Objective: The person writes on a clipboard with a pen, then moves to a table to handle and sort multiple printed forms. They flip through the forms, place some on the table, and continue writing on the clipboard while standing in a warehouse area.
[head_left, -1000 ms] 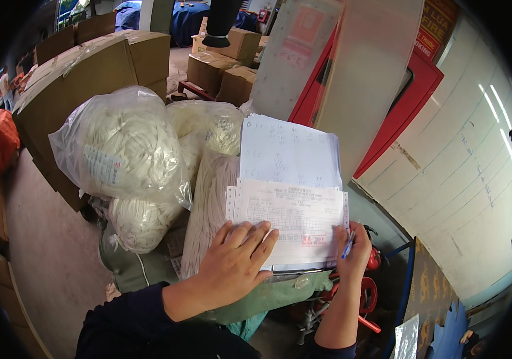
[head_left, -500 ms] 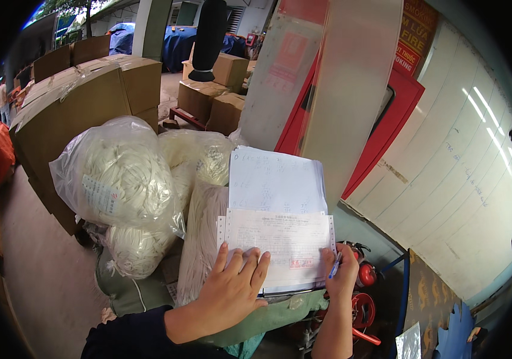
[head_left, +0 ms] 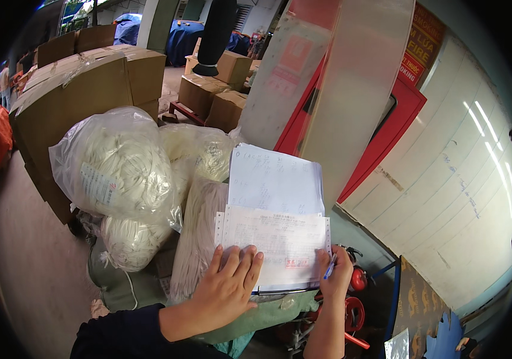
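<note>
My left hand (head_left: 223,294) lies flat with outstretched fingers on the lower left of a printed form (head_left: 275,239). The form is white, with punched strips down its sides and a red stamp mark near the bottom. Above it shows a sheet with blue handwriting (head_left: 277,179), partly covered by the form. A dark edge, like that of a clipboard, runs below the papers. At the form's lower right edge, my right hand (head_left: 336,281) grips a blue pen (head_left: 329,268); I cannot make out whether its tip touches paper. The papers rest over green sacking (head_left: 238,328).
Clear plastic bags of pale strands (head_left: 121,164) sit to the left, with a large cardboard box (head_left: 88,90) behind. A red cabinet (head_left: 381,134) and a white board (head_left: 447,179) stand on the right. Red equipment (head_left: 354,314) lies beyond my right hand.
The view has shifted slightly, so the scene sits a little differently. Both hands stay at nearly the same places on the form, and the pen remains in my right hand.
</note>
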{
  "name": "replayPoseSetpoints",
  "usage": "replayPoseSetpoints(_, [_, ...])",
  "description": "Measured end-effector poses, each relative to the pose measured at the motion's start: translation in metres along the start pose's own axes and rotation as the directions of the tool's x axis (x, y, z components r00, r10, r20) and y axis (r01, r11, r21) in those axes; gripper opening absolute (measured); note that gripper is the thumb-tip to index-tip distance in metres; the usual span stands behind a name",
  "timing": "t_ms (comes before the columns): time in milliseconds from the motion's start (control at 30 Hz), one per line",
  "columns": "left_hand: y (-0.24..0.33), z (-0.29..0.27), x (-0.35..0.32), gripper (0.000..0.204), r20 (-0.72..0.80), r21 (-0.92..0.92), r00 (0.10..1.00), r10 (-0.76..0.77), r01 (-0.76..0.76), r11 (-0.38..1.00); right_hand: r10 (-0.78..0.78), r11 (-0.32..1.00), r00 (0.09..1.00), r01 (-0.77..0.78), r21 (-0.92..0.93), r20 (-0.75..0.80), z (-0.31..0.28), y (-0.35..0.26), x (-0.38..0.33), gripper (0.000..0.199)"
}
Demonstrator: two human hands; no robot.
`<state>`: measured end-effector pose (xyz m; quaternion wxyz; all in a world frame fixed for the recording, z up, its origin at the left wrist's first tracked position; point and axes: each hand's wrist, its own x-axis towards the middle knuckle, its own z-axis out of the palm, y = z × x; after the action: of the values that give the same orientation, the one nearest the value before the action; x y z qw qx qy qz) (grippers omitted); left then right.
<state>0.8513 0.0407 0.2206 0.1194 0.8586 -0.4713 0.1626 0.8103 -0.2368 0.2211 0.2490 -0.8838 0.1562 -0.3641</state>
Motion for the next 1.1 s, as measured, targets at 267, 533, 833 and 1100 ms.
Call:
replayPoseSetpoints(267, [-0.001, 0.002, 0.0, 0.104, -0.023, -0.05, 1.0, -0.016, 0.015, 0.999, 0.029, 0.999, 1.0, -0.029, 0.036, 0.002, 0.002, 0.0, 0.0, 0.026])
replayPoseSetpoints(533, [-0.001, 0.004, -0.001, 0.103, -0.033, -0.064, 0.999, -0.021, 0.019, 0.998, 0.023, 0.998, 1.0, -0.024, 0.055, 0.004, 0.002, 0.0, 0.0, 0.026])
replayPoseSetpoints(833, [0.0, 0.008, 0.0, 0.107, -0.035, -0.079, 0.999, -0.041, 0.038, 0.996, -0.008, 0.999, 1.0, 0.009, 0.043, -0.016, 0.003, -0.001, 0.0, 0.022])
replayPoseSetpoints(1100, [0.0, 0.009, -0.002, 0.104, -0.016, -0.1, 0.999, -0.046, 0.044, 0.994, 0.032, 0.998, 0.999, -0.033, 0.044, 0.007, 0.002, 0.0, 0.001, 0.027])
